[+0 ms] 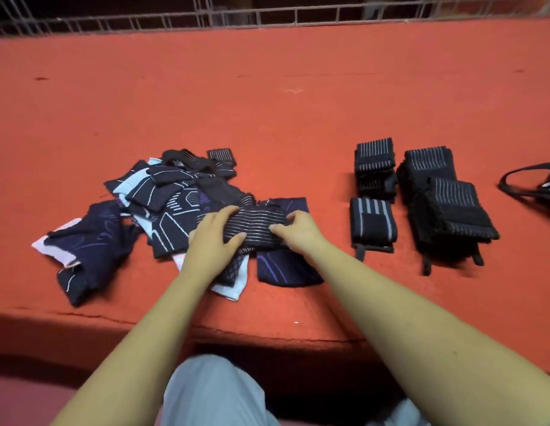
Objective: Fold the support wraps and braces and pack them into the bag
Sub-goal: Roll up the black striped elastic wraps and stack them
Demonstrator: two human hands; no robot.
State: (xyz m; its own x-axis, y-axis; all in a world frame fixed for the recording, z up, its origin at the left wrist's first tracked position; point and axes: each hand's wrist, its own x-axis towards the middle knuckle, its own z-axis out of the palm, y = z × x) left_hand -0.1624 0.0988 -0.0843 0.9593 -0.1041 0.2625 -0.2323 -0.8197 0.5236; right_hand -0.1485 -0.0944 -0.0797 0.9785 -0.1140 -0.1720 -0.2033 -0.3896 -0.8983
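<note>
A black wrap with thin white stripes [256,226] lies on top of a loose pile of dark braces and sleeves [163,198] at the middle left. My left hand [213,238] grips the wrap's left end, thumb over its near edge. My right hand [298,230] holds its right end with curled fingers. Folded striped wraps stand in stacks to the right: one small stack [375,167], a single folded wrap [373,224] and a bigger stack [448,204]. A black bag [535,182] with a strap shows at the right edge, mostly cut off.
Everything lies on a red-orange ledge [267,103] whose front edge drops off just before my knees. A metal wire fence [267,16] runs along the far side. A dark blue sleeve [286,269] lies under my right wrist.
</note>
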